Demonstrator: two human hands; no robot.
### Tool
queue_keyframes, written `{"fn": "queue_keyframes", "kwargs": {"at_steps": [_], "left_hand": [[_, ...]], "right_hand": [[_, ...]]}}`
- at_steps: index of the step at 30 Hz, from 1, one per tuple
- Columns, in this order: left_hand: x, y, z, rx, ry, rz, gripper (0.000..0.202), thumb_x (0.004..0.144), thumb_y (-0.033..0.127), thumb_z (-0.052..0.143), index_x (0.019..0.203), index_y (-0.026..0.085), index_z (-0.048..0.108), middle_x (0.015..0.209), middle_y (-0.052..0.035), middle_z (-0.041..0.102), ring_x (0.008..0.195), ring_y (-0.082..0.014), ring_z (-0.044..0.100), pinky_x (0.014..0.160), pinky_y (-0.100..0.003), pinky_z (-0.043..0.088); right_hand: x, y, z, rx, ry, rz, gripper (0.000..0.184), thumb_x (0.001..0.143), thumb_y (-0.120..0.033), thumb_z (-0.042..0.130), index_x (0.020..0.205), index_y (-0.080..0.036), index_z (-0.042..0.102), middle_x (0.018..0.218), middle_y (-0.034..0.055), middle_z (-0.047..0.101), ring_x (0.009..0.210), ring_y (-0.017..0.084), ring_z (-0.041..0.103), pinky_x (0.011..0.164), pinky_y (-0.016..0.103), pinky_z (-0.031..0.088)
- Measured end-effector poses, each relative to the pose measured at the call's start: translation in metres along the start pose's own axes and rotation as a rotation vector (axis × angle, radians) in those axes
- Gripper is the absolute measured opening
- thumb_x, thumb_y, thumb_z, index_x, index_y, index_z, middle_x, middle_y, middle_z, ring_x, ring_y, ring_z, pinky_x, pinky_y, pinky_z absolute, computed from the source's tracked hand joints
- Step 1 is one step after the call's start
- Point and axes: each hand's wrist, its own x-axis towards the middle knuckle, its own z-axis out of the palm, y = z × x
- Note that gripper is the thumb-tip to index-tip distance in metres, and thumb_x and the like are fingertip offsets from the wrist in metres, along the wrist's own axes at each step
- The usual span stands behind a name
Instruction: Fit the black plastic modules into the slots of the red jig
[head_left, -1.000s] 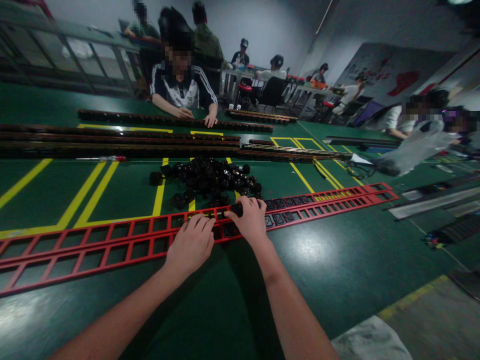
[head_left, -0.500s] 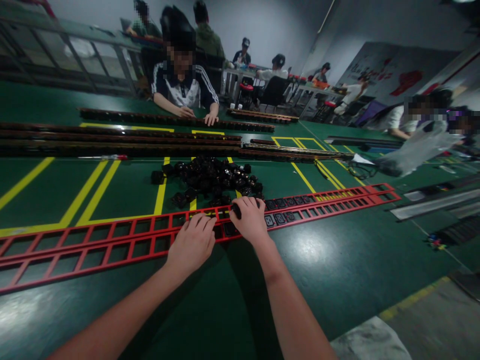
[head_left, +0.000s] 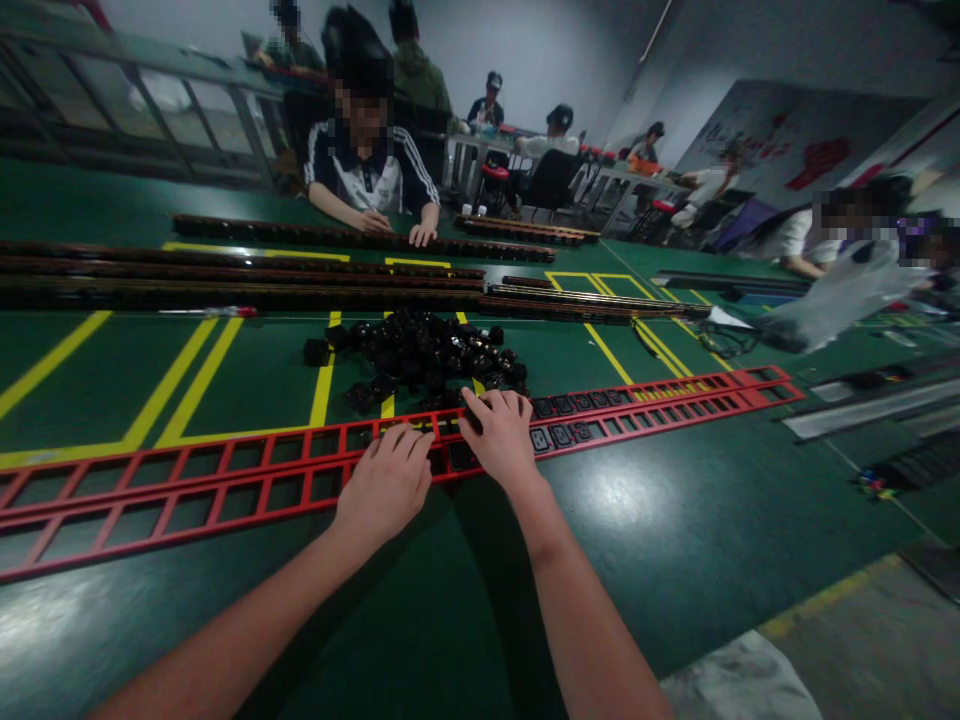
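Note:
A long red slotted frame (head_left: 247, 490) lies across the green table in two rows of openings. My left hand (head_left: 388, 478) rests on it, its fingers curled over the rails. Just to the right, my right hand (head_left: 501, 438) bends over the frame, thumb and fingers around a black socket that they mostly hide. Between the hands a dark piece (head_left: 461, 457) sits in the near row. Right of my right hand, several black power sockets (head_left: 560, 435) fill slots in both rows. Behind the frame lies a heap of loose black sockets (head_left: 427, 350).
Long dark strips (head_left: 240, 275) lie beyond the heap, with a red-handled screwdriver (head_left: 240, 312) in front of them. A co-worker (head_left: 367, 170) sits opposite, both hands at another strip. A clear plastic bag (head_left: 832, 300) and metal profiles (head_left: 862, 405) are at the right.
My right hand has settled lower on the frame, and less of the black socket shows under its fingers. My left hand stays in place on the rails.

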Motion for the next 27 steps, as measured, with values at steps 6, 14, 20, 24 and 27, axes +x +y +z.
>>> {"fn": "queue_keyframes", "kwargs": {"at_steps": [6,14,20,24,27], "left_hand": [[-0.0002,0.0005,-0.0003,-0.009,0.004,-0.011,0.038,0.098,0.023,0.045,0.131,0.017,0.062,0.125,-0.0121,0.067,0.126,-0.0296,0.054,0.101,-0.047,0.051],[-0.0003,-0.0003,-0.0005,0.003,-0.005,0.007,0.039,0.099,0.023,0.042,0.132,0.013,0.061,0.125,-0.0130,0.067,0.125,-0.0297,0.053,0.102,-0.048,0.051],[-0.0005,0.0006,-0.0023,-0.001,-0.010,-0.001,0.040,0.099,0.023,0.042,0.133,0.013,0.061,0.126,-0.0136,0.067,0.125,-0.0304,0.054,0.099,-0.049,0.052],[-0.0003,0.0010,-0.0032,0.002,-0.014,0.002,0.039,0.099,0.023,0.042,0.133,0.014,0.061,0.126,-0.0132,0.067,0.126,-0.0303,0.053,0.099,-0.048,0.051],[0.0000,0.0013,-0.0037,0.001,-0.015,-0.005,0.039,0.099,0.023,0.042,0.132,0.015,0.061,0.126,-0.0132,0.067,0.125,-0.0300,0.054,0.099,-0.048,0.051]], "right_hand": [[-0.0001,0.0012,0.0029,0.018,0.009,-0.013,0.042,0.094,-0.031,0.062,0.136,-0.029,0.063,0.117,0.0089,0.067,0.113,0.028,0.052,0.106,0.050,0.032],[0.0001,0.0049,0.0070,0.124,-0.023,-0.075,0.041,0.098,-0.024,0.055,0.139,-0.025,0.060,0.122,0.0074,0.068,0.114,0.021,0.061,0.116,0.046,0.027],[0.0014,0.0065,0.0039,0.129,-0.078,-0.087,0.042,0.100,-0.030,0.055,0.142,-0.025,0.057,0.122,0.0085,0.067,0.117,0.022,0.059,0.115,0.047,0.031],[0.0029,0.0057,0.0013,0.109,-0.107,-0.081,0.043,0.101,-0.034,0.055,0.143,-0.026,0.056,0.120,0.0093,0.066,0.117,0.024,0.058,0.113,0.047,0.035],[0.0033,0.0053,0.0015,0.099,-0.113,-0.077,0.044,0.101,-0.035,0.055,0.143,-0.026,0.056,0.119,0.0097,0.065,0.116,0.024,0.057,0.112,0.048,0.036]]}}
